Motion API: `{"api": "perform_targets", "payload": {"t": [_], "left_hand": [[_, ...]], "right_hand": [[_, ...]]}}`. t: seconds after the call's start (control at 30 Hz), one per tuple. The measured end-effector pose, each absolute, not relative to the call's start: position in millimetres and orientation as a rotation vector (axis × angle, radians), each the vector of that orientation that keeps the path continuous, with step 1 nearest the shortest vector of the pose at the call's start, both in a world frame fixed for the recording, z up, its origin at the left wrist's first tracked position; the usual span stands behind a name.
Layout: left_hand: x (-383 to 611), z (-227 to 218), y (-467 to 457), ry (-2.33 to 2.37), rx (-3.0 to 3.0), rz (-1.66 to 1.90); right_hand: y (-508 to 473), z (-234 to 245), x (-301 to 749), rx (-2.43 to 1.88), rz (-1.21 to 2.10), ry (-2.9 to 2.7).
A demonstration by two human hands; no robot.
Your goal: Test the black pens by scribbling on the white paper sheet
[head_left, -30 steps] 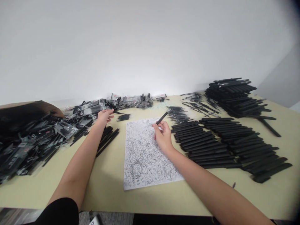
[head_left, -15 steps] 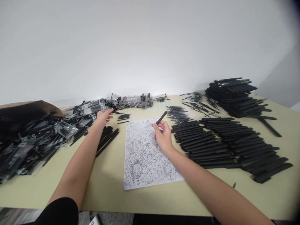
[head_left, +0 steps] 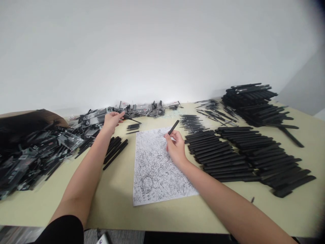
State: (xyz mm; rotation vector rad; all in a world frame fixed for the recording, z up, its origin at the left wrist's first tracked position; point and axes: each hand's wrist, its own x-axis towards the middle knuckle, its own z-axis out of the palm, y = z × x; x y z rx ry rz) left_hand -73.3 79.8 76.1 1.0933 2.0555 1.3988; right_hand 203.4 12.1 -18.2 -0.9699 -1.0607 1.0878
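At the far left of the paper, my left hand (head_left: 113,122) is closed, its fingertips pinching one end of a thin black pen refill (head_left: 134,120). Several similar refills (head_left: 133,126) lie in a small row just below. My right hand (head_left: 176,145) grips a black pen (head_left: 174,126) in a writing hold, its upper end pointing up and right. Its lower tip is hidden by the fingers. Beneath that hand lies a white paper sheet (head_left: 162,169) covered in dense dark scribbles. Beside my left forearm lie several thick black pens (head_left: 115,154).
Black packets in clear plastic (head_left: 48,145) are heaped at left around a brown box (head_left: 48,117). More packets (head_left: 149,109) line the wall. On the right are rows of black pens (head_left: 223,157), thin refills (head_left: 192,123) and a tall pile of pens (head_left: 248,98).
My left hand has lifted slightly away from the table, and the refill at its fingertips now slopes more. My right hand keeps its hold on the pen over the paper.
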Motion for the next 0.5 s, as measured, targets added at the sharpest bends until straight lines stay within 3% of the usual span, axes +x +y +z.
{"api": "perform_targets", "payload": {"t": [0.5], "left_hand": [[-77,90,73,2.170,1.033,1.434]], "right_hand": [[11,-16,204,-0.979,1.095,-1.073]]}}
